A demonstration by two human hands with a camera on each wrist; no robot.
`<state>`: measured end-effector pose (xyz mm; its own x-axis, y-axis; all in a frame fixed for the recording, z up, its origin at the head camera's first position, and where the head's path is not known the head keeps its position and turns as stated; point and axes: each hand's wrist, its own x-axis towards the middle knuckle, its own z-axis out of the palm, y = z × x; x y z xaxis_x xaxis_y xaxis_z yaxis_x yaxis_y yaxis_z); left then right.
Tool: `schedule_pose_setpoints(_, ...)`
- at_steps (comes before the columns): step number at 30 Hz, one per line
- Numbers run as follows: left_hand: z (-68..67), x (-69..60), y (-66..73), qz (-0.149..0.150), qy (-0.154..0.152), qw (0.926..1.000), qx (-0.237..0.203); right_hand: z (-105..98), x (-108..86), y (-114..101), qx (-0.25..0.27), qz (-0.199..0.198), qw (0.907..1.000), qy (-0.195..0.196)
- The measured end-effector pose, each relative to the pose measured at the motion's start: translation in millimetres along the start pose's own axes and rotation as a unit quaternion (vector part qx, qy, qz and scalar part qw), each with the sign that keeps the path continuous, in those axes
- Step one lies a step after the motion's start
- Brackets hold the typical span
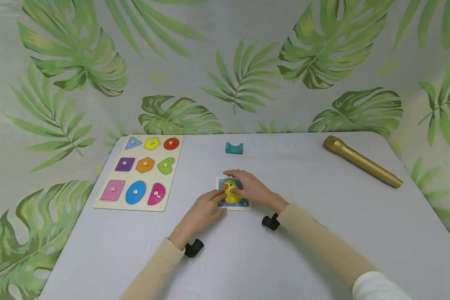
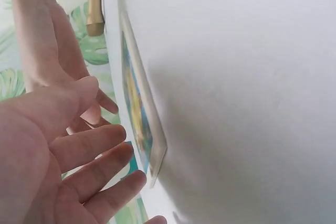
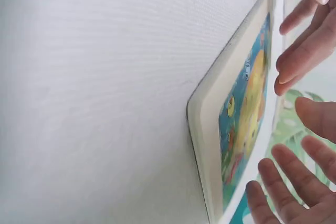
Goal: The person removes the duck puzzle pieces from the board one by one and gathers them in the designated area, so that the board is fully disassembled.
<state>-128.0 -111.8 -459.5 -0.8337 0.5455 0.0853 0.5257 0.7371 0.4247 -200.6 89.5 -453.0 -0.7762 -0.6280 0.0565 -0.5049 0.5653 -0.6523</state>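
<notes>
A small square puzzle board point(image 1: 233, 204) with a yellow duck picture lies flat at the middle of the table. The left hand point(image 1: 200, 214) is over its left edge, fingers extended; in the left wrist view the left hand point(image 2: 68, 161) has its fingers spread beside the board point(image 2: 142, 93). From the right, the right hand point(image 1: 256, 188) reaches over the board's upper part, fingers extended. In the right wrist view both hands hover by the board point(image 3: 210, 119), holding nothing visible. Whether any fingertip touches the board cannot be told.
A shape puzzle board point(image 1: 138, 175) with knobbed coloured pieces lies at the left. Behind the duck board sits a small teal block point(image 1: 234, 148). A gold microphone point(image 1: 363, 161) lies at the back right. Leaf-patterned cloth point(image 1: 247, 62) hangs behind the table.
</notes>
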Motion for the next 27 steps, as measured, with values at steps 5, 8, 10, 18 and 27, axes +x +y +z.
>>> schedule_pose_setpoints(5,6.0,-1.9,-1.1,0.011,0.006,0.9999,0.009,10,11.5,-1,-0.015,0.024,0.9995,-0.015)
schedule_pose_setpoints(8,7.3,-2.5,-0.9,0.012,0.007,0.9997,0.018,13,16.5,-2,-0.029,0.036,0.9988,-0.017)
schedule_pose_setpoints(10,7.9,-2.6,-0.7,0.013,0.005,0.9997,0.022,15,18.1,-4,-0.037,0.042,0.9983,-0.013)
schedule_pose_setpoints(18,7.1,-1.5,2.4,0.003,-0.008,0.9998,0.015,18,22.2,-14,-0.076,0.061,0.9951,-0.015)
schedule_pose_setpoints(27,0.1,1.8,5.3,-0.027,-0.05,0.9983,-0.012,17,32.7,-6,0.01,0.089,0.9959,-0.014)
